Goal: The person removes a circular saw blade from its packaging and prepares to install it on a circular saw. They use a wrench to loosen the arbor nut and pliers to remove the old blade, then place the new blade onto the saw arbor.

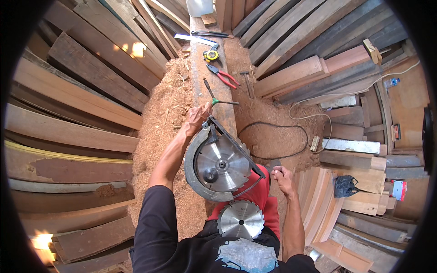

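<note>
Circ saw (191, 170) tipped on its side over the lap, far end up by the bench (200, 93). Mounted blade (225, 154) face up inside the curved guard, teeth visible along the R edge. Second blade (241, 230) loose on the lap, btwn saw and torso.

L grip (199, 117) at saw's far end, fingers bent, right next to T-handle tool (215, 101) w/ green hub. Can't tell if closed on saw, tool or neither. R grip (284, 179) off to R of saw, apart from it, fingers curled in narrow, small dk grey piece (275, 162) at fingertips. Can't tell if pinched or just behind.

On bench past T-handle tool, in order going away: red-handled pliers (223, 77), yellow/blk tape measure (211, 56), square (195, 40) w/ pale blade, blk pincers (211, 34), white container (199, 8) at far end.

Hammer-like tool (247, 84) in sawdust (159, 118) just R of bench. Blk cable (307, 136) looped nearer, same side. Timber (77, 120) stacked both sides. Blk plastic bag (346, 186) on R stack.
</note>
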`<state>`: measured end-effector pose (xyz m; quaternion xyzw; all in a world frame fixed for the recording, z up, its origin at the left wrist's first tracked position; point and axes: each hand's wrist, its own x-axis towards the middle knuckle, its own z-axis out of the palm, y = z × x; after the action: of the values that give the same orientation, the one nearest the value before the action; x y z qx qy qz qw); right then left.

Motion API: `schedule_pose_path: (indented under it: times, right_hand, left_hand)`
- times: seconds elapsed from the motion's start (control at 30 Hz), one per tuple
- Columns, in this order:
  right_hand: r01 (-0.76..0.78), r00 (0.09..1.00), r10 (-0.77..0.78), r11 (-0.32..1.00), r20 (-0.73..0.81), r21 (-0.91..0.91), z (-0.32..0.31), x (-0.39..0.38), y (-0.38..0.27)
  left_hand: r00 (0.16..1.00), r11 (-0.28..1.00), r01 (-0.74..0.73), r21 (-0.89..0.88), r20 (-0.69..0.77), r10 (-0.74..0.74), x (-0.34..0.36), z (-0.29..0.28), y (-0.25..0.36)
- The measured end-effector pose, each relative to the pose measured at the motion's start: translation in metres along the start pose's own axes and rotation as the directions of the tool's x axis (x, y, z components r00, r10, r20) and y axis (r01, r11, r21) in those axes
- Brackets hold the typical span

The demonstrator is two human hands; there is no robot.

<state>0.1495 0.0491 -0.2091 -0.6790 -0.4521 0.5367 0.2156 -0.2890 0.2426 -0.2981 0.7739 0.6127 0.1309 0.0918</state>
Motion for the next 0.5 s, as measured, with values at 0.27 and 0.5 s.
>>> schedule_pose_path:
  times: [0.27, 0.5]
  right_hand:
    - [0.043, 0.999, -0.043, 0.998, -0.007, 0.041, -0.009, 0.000, -0.036]
    - [0.270, 0.963, -0.269, 0.954, -0.025, 0.130, -0.016, -0.021, -0.119]
  left_hand:
    - [0.994, 0.999, 0.027, 0.045, -0.106, -0.022, 0.010, -0.080, 0.017]
    - [0.982, 0.990, -0.049, 0.136, -0.174, 0.072, -0.002, -0.170, 0.027]
